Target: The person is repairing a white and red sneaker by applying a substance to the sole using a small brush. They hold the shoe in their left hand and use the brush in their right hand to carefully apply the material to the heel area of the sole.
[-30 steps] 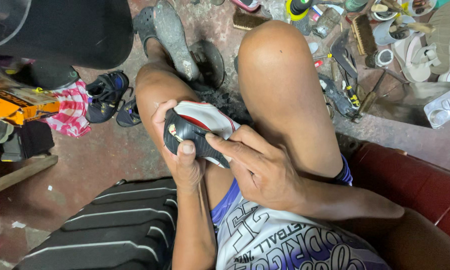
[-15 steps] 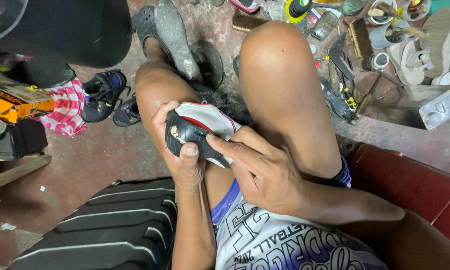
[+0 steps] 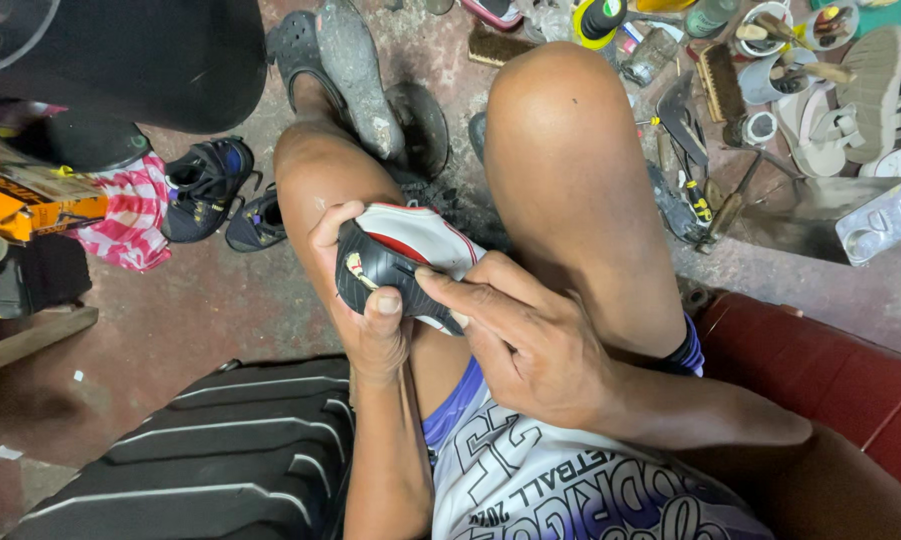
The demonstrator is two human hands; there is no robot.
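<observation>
I braced the small black, white and red shoe (image 3: 395,265) between my knees, left hand (image 3: 365,300) clamped around its heel to steady it while my right hand (image 3: 525,345) pinched its edge.

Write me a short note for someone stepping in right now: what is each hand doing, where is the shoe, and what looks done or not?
Left hand: wrapped around the black, white and red shoe, thumb on its dark side, holding it between the knees.
Right hand: fingers pressed along the shoe's lower edge, near the sole; whether it holds a small tool cannot be seen.
Nearby: brushes, cans and hand tools on the floor to the right, a pair of black sandals to the left.
Done: shoe is in hand and being worked at the edge.
Left: how far that edge work has got cannot be judged.
</observation>
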